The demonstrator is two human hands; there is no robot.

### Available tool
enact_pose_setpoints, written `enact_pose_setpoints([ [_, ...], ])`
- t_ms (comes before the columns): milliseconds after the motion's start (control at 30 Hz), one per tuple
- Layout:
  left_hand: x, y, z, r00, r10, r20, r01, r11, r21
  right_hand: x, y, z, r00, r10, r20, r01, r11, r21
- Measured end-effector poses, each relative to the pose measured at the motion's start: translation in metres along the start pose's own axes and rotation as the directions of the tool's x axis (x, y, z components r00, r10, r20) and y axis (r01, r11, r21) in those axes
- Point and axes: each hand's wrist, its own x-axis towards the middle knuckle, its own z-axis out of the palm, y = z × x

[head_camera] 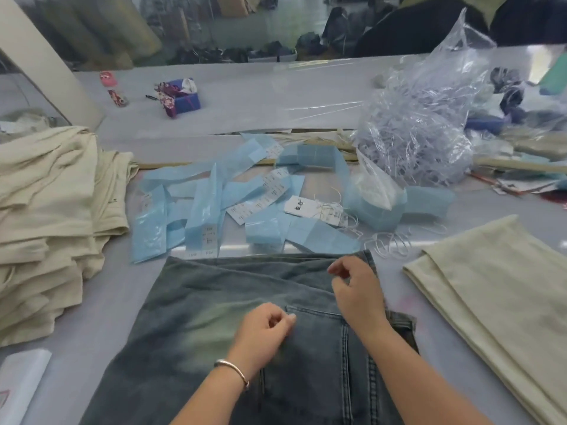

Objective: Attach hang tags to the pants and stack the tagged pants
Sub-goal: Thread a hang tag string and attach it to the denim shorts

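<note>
On the jeans [214,317], your left hand [264,329] and right hand [357,289] are loosely curled; can't tell if they're pinching anything.

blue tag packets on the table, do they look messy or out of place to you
Yes. The blue tag packets lie strewn at crossing angles beyond the jeans, not stacked, and loose white strings trail from the torn clear bag. The cream pants stack slumps unevenly.
</note>
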Motion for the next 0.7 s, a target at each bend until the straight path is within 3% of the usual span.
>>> enact_pose_setpoints([
  [167, 0.066, -0.019, -0.045, 0.956, 0.159, -0.245, -0.129, 0.982, 0.134, 0.033, 0.018, 0.048, 0.99, 0.117, 0.08, -0.115, 0.993, -0.038],
  [333, 0.175, -0.007, -0.092, 0.881, 0.183, -0.436, -0.088, 0.969, 0.23, 0.042, 0.028, 0.092, 0.978, 0.149, 0.145, -0.116, 0.97, -0.214],
  [467, 0.267, 0.01, -0.099, 0.915, 0.23, -0.331, -0.103, 0.927, 0.36, 0.041, 0.031, 0.096, 0.989, 0.133, 0.059, -0.111, 0.953, -0.282],
  [533, 0.307, 0.016, -0.091, 0.939, 0.258, -0.229, -0.152, 0.906, 0.395, 0.044, 0.03, 0.095, 0.985, 0.125, 0.119, -0.08, 0.942, -0.326],
  [600, 0.34, 0.017, -0.08, 0.951, 0.283, -0.124, -0.203, 0.875, 0.44, 0.059, 0.024, 0.1, 0.925, 0.24, 0.295, -0.126, 0.925, -0.357],
  [667, 0.368, 0.018, -0.072, 0.946, 0.317, -0.069, -0.251, 0.851, 0.461, 0.081, 0.025, 0.096, 0.75, 0.377, 0.544, -0.195, 0.911, -0.363],
  [700, 0.381, 0.02, -0.069, 0.939, 0.336, -0.076, -0.265, 0.845, 0.464, 0.093, 0.031, 0.086, 0.661, 0.357, 0.66, -0.204, 0.932, -0.299],
])
